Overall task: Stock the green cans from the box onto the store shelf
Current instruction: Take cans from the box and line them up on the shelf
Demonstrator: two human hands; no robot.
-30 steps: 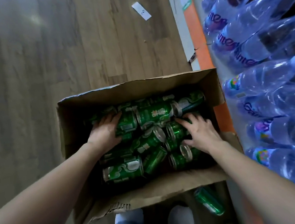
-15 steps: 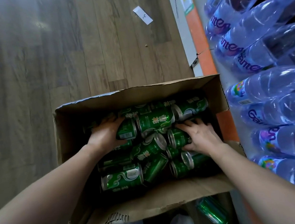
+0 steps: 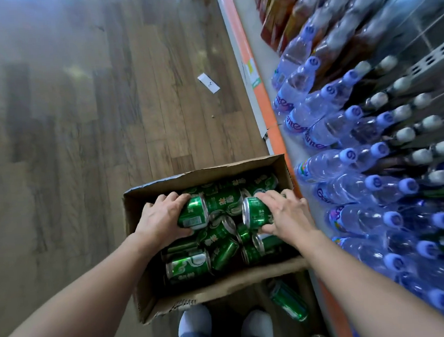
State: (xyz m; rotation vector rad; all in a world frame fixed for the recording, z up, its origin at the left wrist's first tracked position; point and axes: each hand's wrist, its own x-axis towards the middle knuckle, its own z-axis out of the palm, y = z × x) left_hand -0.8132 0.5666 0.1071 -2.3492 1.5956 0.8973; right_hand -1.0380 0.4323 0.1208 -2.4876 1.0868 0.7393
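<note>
An open cardboard box (image 3: pixel 162 298) sits on the wooden floor beside the store shelf (image 3: pixel 266 103). Several green cans lie jumbled inside it. My left hand (image 3: pixel 161 221) grips one green can (image 3: pixel 194 215) at the box's left side, raised above the pile. My right hand (image 3: pixel 285 214) grips another green can (image 3: pixel 256 212) at the right side, also above the pile. A further green can (image 3: pixel 188 266) lies at the front of the box. One loose green can (image 3: pixel 288 300) lies on the floor just outside the box, next to the shelf base.
Blue-capped water bottles (image 3: pixel 347 158) crowd the shelf on the right, with white-capped dark bottles (image 3: pixel 404 132) behind them. A white paper slip (image 3: pixel 209 83) lies on the floor. My feet (image 3: pixel 222 325) stand right behind the box.
Both hands have closed round a can each and lifted them up out of the pile. The view has tilted up, showing more of the shelf.
</note>
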